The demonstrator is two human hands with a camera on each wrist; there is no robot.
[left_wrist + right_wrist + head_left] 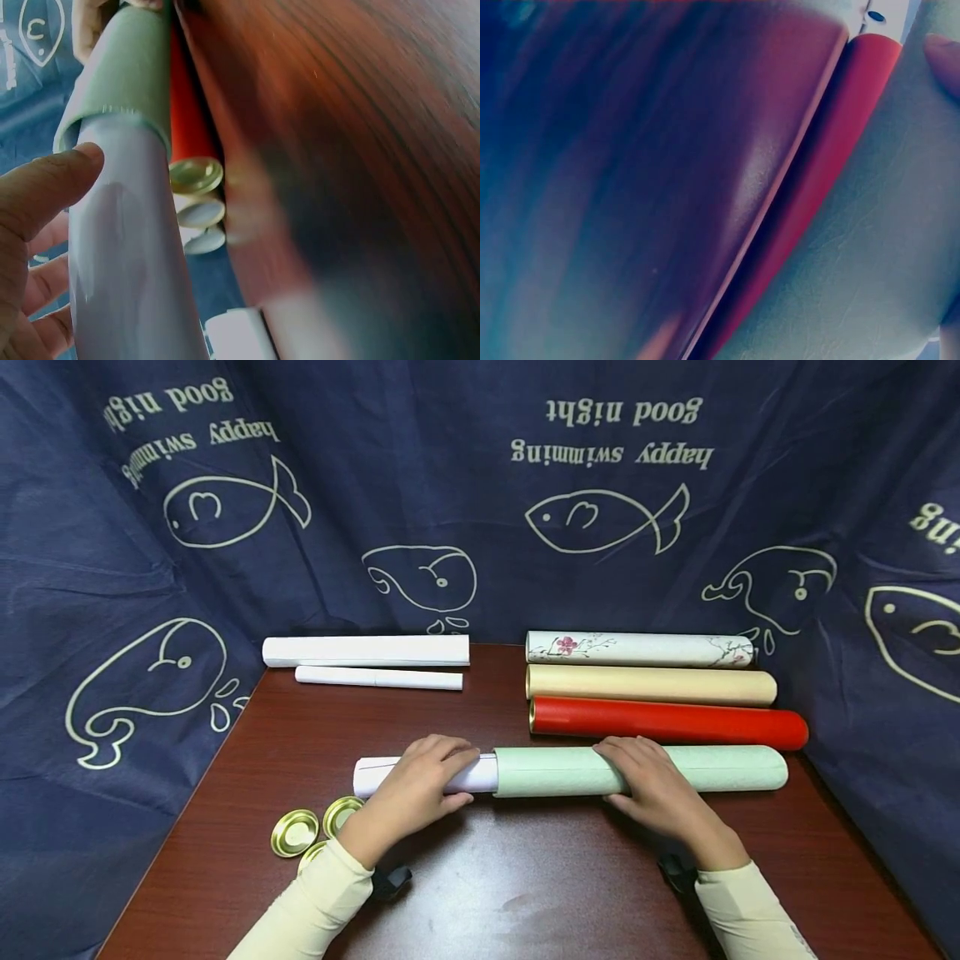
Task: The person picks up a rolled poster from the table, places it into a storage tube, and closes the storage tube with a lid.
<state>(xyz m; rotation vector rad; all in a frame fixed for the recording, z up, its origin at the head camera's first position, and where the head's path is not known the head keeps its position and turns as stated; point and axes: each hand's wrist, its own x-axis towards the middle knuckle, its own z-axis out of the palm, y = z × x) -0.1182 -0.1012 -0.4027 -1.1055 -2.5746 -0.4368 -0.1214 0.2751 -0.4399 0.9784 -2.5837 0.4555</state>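
Observation:
A white paper roll (pixel 372 775) lies sideways across the table, its right end inside the open mouth of a pale green tube (pixel 551 772). My left hand (pixel 416 785) holds the roll just left of that mouth, fingers over the far side and thumb on the near side. In the left wrist view the thumb lies along the roll (pixel 131 247) near the tube's rim (pixel 112 112). My right hand (pixel 660 785) grips the green tube around its middle, fingers over the top. The right wrist view shows the tube's textured side (pixel 870 225) up close.
Behind the green tube lie a red tube (pixel 667 722), a beige tube (pixel 652 685) and a flower-patterned white tube (pixel 637 649). Two white rolls (pixel 367 651) rest at the back left. Three gold caps (pixel 294 833) sit by my left forearm. Dark blue cloth (pixel 480 485) encloses the table.

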